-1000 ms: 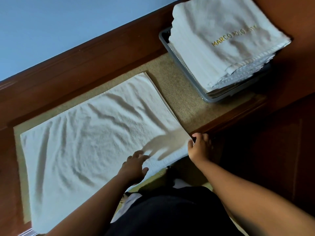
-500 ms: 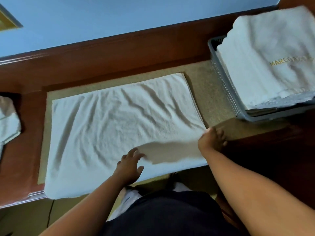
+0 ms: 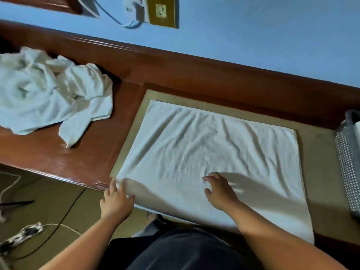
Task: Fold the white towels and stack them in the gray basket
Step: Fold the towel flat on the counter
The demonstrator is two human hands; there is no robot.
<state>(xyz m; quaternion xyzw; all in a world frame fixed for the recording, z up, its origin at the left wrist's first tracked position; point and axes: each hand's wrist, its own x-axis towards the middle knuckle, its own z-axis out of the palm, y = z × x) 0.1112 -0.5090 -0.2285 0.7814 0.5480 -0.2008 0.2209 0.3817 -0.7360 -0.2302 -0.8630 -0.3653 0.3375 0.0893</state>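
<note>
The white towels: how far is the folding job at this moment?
Done: the gray basket at the right edge shows only a sliver of white inside, so its stack cannot be judged. In hand: one towel lies spread flat on the tan mat, not yet folded; the left hand touches its near left corner, the right hand rests on it. Left: a crumpled heap of towels waits on the wooden top.
</note>
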